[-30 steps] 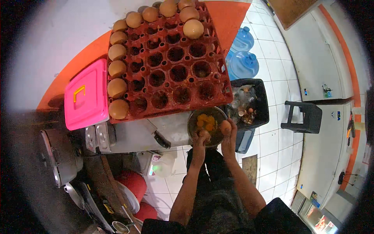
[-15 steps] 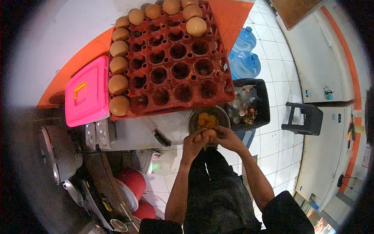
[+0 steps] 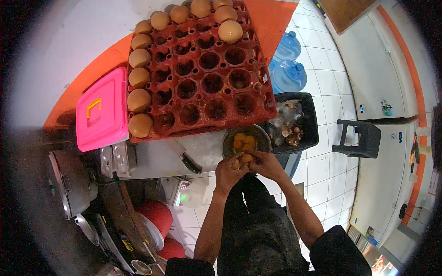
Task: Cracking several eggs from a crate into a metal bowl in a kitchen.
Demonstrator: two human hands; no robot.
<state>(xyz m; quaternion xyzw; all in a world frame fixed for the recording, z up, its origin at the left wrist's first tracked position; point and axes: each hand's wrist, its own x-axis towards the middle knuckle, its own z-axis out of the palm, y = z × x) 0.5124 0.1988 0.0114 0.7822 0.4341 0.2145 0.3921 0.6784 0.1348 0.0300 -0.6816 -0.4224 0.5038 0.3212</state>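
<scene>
Close together over the near rim of a metal bowl [image 3: 225, 143], my left hand [image 3: 226, 175] and my right hand [image 3: 269, 165] are closed on brown egg [image 3: 247, 159]. Two rounded brown parts show between my fingers, one by each hand. Whether these are two eggs or two halves of one shell, I cannot tell. Several orange yolks [image 3: 244, 140] lie in the bowl. Beyond it, a red egg tray [image 3: 198, 126] carries whole brown eggs [image 3: 140, 125] along its left and far sides; many of its cups hold no egg.
A knife [image 3: 189, 163] lies on the metal counter [image 3: 156, 156], left of the bowl. Farther left are a pink lidded box [image 3: 108, 119] and a large pot [image 3: 69, 179]. A black bin [image 3: 313, 122] with eggshells, blue water bottles [image 3: 290, 76] and a black stool [image 3: 361, 138] are right.
Both hands have shifted slightly toward me with the egg between them, and my fingers have turned a little. The tray and bowl stay in place.
</scene>
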